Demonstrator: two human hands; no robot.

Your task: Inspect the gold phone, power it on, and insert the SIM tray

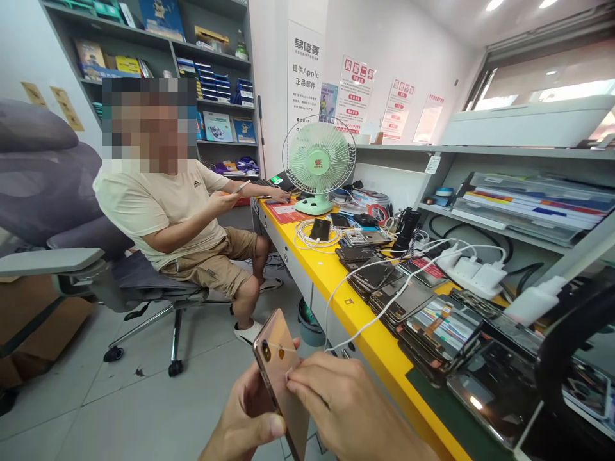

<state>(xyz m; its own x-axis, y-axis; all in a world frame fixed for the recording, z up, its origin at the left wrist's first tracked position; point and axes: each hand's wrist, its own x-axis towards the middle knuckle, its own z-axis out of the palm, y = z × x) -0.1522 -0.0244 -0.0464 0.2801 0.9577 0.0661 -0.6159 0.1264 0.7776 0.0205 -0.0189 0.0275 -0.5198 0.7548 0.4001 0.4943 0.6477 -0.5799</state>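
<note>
Repair-shop interior: pale tiled floor (144, 397), yellow-edged workbench (336, 282) running along the right wall.

Nearest, bottom centre: gold phone (278, 371), back side showing, camera lenses at upper left, held tilted above the floor just beside the bench edge. Left hand (247, 419) closed around its lower edge from beneath, thumb laid across the near corner. Right hand (346, 410) over the phone's right side, fingertips (292, 379) pinched on the back panel; whether anything small lies between them cannot be told.

Bench, near end: dark mat (456, 416) with phones lying flat; overlapping stacks of phones (408, 307), one screen (444, 326) lit in colours.

Mid bench: white charging cables (365, 320), white plugs and power strip (473, 272), coiled white cable around a dark phone (319, 229).

Far end: green desk fan (318, 163), upright.

Left, well apart from the bench: seated person (177, 218) in a beige shirt on a grey office chair (72, 211), holding a phone (241, 187).

Background: grey shelving (192, 70) with boxes; wall posters (353, 93); shelf of folders (528, 205) at right.
</note>
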